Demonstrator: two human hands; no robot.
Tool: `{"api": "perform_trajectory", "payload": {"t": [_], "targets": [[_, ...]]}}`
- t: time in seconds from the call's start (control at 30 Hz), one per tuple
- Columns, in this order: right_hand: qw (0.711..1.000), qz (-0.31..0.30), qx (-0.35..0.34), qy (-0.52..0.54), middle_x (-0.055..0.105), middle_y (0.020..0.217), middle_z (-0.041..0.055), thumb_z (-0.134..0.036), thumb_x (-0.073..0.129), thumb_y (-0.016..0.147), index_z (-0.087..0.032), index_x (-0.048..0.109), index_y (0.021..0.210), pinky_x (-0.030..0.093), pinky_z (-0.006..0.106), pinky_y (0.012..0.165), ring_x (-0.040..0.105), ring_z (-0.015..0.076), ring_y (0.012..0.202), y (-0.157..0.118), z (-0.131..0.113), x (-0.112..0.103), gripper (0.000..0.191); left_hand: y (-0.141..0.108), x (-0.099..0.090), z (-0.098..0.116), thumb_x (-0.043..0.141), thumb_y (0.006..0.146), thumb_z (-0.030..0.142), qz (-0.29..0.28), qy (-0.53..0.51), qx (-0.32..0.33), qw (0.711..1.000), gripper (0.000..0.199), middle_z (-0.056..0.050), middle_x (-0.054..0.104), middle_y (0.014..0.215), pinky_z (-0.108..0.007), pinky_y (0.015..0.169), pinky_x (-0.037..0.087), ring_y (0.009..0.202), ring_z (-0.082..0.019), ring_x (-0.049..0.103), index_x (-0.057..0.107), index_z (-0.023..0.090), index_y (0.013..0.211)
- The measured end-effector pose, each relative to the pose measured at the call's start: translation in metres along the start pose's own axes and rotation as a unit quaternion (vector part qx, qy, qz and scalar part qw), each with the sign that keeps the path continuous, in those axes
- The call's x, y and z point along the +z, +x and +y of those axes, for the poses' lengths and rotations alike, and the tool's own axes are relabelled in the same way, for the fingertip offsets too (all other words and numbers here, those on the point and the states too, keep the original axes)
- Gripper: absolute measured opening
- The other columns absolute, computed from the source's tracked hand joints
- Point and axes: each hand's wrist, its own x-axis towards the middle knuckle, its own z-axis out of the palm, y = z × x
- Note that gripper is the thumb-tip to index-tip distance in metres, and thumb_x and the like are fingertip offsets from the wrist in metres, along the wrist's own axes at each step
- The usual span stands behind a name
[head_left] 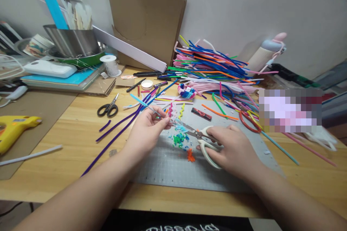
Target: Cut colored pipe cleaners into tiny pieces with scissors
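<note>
My left hand (148, 126) pinches a light blue pipe cleaner (138, 100), whose free end sticks out to the upper left. In my right hand (230, 146) is a pair of white-handled scissors (199, 135). Their blades are parted and point at the fingertips of my left hand; whether they touch the pipe cleaner is unclear. Below the blades lie green and blue fuzz clippings (179, 140) and a small orange heap (191, 155) on the grey cutting mat (168, 173). Short pink and yellow twisted pieces (181, 111) rest just beyond my left fingertips.
A large pile of pipe cleaners (211, 65) lies at the back. Black scissors (107, 107) and purple pipe cleaners (108, 135) are left of the mat. Red-handled scissors (249, 121) lie on its right. A yellow glue gun (16, 130) sits far left; cardboard (146, 18) leans on the wall.
</note>
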Motion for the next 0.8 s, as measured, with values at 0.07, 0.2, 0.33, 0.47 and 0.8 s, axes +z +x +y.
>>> {"api": "perform_trajectory", "payload": {"t": [0.07, 0.2, 0.33, 0.47, 0.8], "targets": [[1.0, -0.001, 0.0, -0.001, 0.06, 0.065, -0.0027, -0.029, 0.062, 0.077, -0.021, 0.053, 0.075, 0.025, 0.03, 0.064, 0.048, 0.0147, 0.06, 0.0, 0.0008, 0.001, 0.012, -0.0002, -0.0002, -0.0003, 0.072, 0.071, 0.02, -0.005, -0.009, -0.009, 1.0, 0.02, 0.005, 0.06, 0.068, -0.026, 0.068, 0.051, 0.062, -0.01, 0.061, 0.053, 0.017, 0.077], [1.0, -0.004, -0.002, 0.001, 0.061, 0.066, -0.0027, -0.029, 0.061, 0.077, -0.021, 0.054, 0.076, 0.025, 0.029, 0.064, 0.049, 0.0148, 0.061, 0.0004, 0.0007, 0.0014, 0.011, 0.0, -0.0012, 0.0, 0.076, 0.068, 0.02, -0.015, -0.031, -0.037, 0.999, 0.025, 0.003, 0.062, 0.068, -0.023, 0.066, 0.05, 0.064, -0.009, 0.06, 0.053, 0.017, 0.078], [1.0, 0.002, -0.009, -0.001, 0.061, 0.067, -0.0017, -0.029, 0.061, 0.076, -0.021, 0.054, 0.076, 0.025, 0.03, 0.064, 0.049, 0.0145, 0.06, 0.0001, -0.0007, 0.0013, 0.011, 0.0012, -0.0026, -0.0002, 0.078, 0.065, 0.02, -0.013, -0.052, -0.051, 0.997, 0.028, 0.003, 0.064, 0.066, -0.022, 0.065, 0.05, 0.061, -0.009, 0.061, 0.052, 0.017, 0.077], [1.0, 0.008, -0.015, 0.0, 0.063, 0.069, -0.0004, -0.03, 0.061, 0.077, -0.02, 0.055, 0.079, 0.025, 0.03, 0.065, 0.05, 0.0149, 0.061, -0.0007, -0.0019, 0.001, 0.011, 0.0014, -0.0031, 0.0001, 0.078, 0.065, 0.02, -0.002, -0.046, -0.039, 0.998, 0.029, 0.002, 0.066, 0.065, -0.023, 0.065, 0.05, 0.064, -0.011, 0.064, 0.052, 0.017, 0.076], [1.0, 0.012, -0.014, -0.004, 0.064, 0.07, -0.0006, -0.029, 0.058, 0.079, -0.021, 0.054, 0.079, 0.025, 0.03, 0.065, 0.051, 0.0143, 0.06, -0.0013, -0.0004, 0.0036, 0.01, -0.0004, -0.002, 0.0003, 0.08, 0.064, 0.021, -0.009, -0.05, -0.037, 0.998, 0.026, 0.002, 0.065, 0.067, -0.023, 0.066, 0.051, 0.062, -0.01, 0.061, 0.056, 0.016, 0.074]]}}
